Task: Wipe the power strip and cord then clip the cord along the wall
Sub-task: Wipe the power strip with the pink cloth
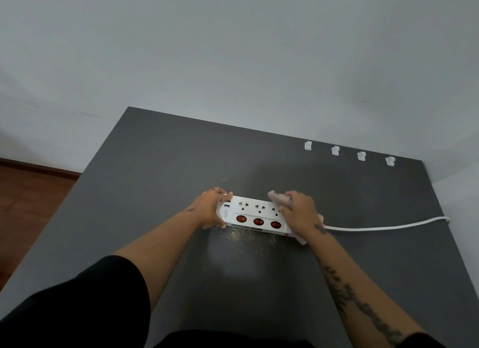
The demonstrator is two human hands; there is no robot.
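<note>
Left grip [211, 209]: clamped round the left end of the power strip [255, 213]; fingers curled over the far edge, thumb on the near side.
Right grip [298, 213]: fingers bent over a pale pink cloth [278, 198], pressing it onto the strip's right end; cloth corners stick out past the fingers and under the wrist.
Power strip: white, lying flat near the middle of the grey tabletop [155, 179], long side across the view; three sockets along the far half, three red switches [258, 221] along the near half.
Cord [388, 228]: white, leaves the covered right end, runs right across the tabletop to its right edge; loose, not in any clip.
Clips [335, 150]: four, white, in a row along the far right edge of the tabletop, by the wall [233, 49]; well apart from the strip.
Grit [241, 235]: pale specks scattered on the tabletop just in front of the strip.
</note>
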